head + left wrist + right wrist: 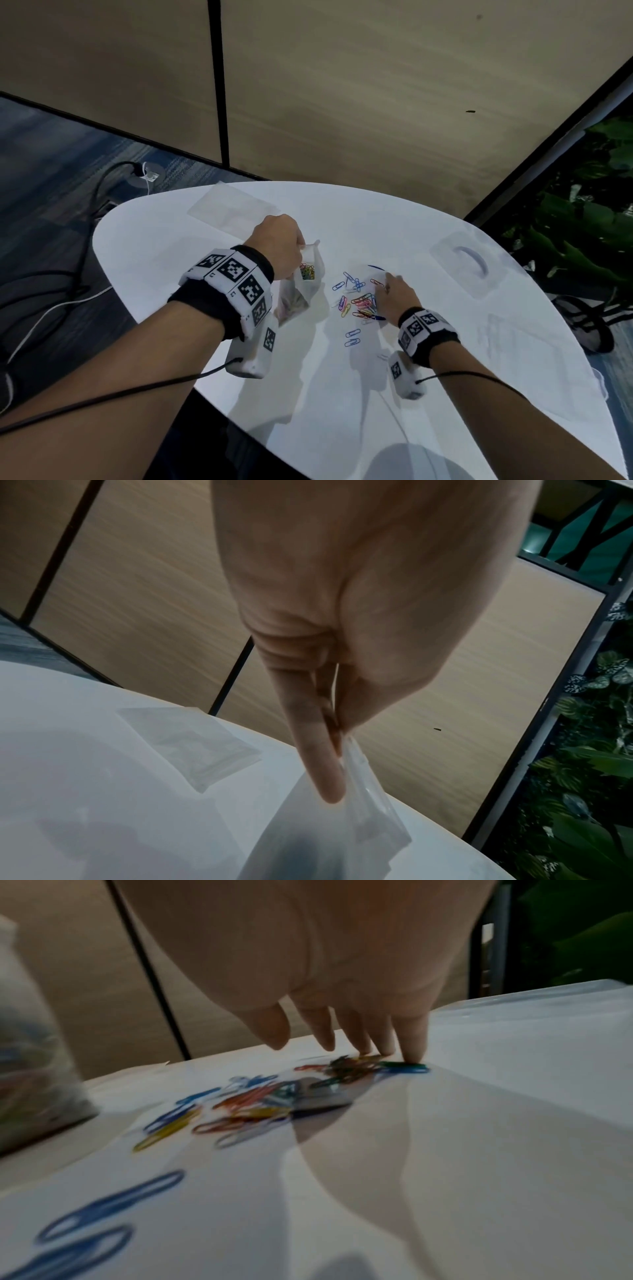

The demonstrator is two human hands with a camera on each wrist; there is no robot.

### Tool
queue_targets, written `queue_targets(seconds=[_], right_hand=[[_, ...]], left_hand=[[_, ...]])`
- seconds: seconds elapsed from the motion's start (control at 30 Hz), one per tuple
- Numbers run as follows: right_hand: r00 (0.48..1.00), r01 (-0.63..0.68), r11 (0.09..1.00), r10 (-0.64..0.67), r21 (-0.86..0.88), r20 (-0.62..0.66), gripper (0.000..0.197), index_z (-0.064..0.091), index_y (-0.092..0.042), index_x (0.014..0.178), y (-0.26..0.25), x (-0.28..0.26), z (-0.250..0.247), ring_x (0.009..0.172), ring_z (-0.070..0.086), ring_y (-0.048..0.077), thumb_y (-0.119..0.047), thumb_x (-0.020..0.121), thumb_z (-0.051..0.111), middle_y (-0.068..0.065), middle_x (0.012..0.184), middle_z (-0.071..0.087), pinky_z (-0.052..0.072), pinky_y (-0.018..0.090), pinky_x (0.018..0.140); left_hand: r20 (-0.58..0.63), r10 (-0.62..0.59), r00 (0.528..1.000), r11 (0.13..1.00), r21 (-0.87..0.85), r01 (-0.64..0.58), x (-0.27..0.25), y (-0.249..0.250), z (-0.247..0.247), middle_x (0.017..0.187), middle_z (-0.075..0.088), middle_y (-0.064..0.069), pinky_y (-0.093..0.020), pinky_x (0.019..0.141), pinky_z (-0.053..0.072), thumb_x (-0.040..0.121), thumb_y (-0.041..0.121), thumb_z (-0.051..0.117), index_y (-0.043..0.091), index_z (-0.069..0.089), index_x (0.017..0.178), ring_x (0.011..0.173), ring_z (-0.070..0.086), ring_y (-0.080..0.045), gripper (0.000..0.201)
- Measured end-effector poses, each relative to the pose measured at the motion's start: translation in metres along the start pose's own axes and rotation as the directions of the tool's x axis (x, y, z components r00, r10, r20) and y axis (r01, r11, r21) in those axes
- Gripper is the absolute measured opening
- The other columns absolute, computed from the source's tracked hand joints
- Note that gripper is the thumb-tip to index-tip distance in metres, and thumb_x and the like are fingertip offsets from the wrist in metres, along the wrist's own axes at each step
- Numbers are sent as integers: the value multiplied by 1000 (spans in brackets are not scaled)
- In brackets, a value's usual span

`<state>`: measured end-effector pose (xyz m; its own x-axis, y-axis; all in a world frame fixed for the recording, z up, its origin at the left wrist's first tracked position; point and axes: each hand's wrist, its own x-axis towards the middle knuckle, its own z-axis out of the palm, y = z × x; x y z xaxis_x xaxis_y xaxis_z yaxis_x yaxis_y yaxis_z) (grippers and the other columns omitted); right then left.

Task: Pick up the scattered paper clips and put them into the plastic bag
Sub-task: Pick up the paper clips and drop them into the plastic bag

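My left hand (279,245) pinches the top edge of a clear plastic bag (308,277) and holds it upright on the white table (239,342); coloured clips lie inside the bag. The left wrist view shows the thumb and a finger (322,764) clamped on the bag's rim (356,799). A pile of coloured paper clips (363,303) lies at the table's middle, with two blue clips (352,337) nearer me. My right hand (397,294) reaches over the pile with straight fingers. In the right wrist view its fingertips (414,1053) press down on clips (359,1066) at the pile's far edge.
A flat empty plastic bag (233,209) lies at the table's far left. A clear plastic package with a blue curved piece (469,260) sits at the right. Cables (85,240) run on the floor to the left, and green plants (589,212) stand beyond the table's right edge.
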<state>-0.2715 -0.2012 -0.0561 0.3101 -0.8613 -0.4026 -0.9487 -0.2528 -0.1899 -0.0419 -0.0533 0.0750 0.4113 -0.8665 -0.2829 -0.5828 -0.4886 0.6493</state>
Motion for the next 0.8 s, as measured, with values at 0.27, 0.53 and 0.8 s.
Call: queue_targets(seconds=[0.27,0.53,0.8], right_hand=[[891,451,866,-427,-215,153,61,22,-19,150,-54,-23,21,142,22,31,-32,95,45,8,158,14,35,45,111],[799,558,729,-601,-396,19,21,66,-6,101,-28,-43,21,95,61,32,-3,91,48,11,105,61,41,32,71],[972,201,964,-175,174,-155,9,77,-10,75,-14,-32,-16,68,64,12,-17,80,73,4,75,75,51,17,70]], left_hand=[[25,9,1000,1000,12,-9,1,4,2,103,73,-20,-43,80,63,91,-4,54,2,73,110,88,74,-35,27],[53,16,998,999,31,-18,-2,4,2,100,74,-17,-42,79,63,89,-5,56,4,74,110,86,74,-33,28],[67,19,998,999,40,-22,-4,8,3,93,74,-17,-42,79,63,89,-5,56,2,74,106,86,74,-33,26]])
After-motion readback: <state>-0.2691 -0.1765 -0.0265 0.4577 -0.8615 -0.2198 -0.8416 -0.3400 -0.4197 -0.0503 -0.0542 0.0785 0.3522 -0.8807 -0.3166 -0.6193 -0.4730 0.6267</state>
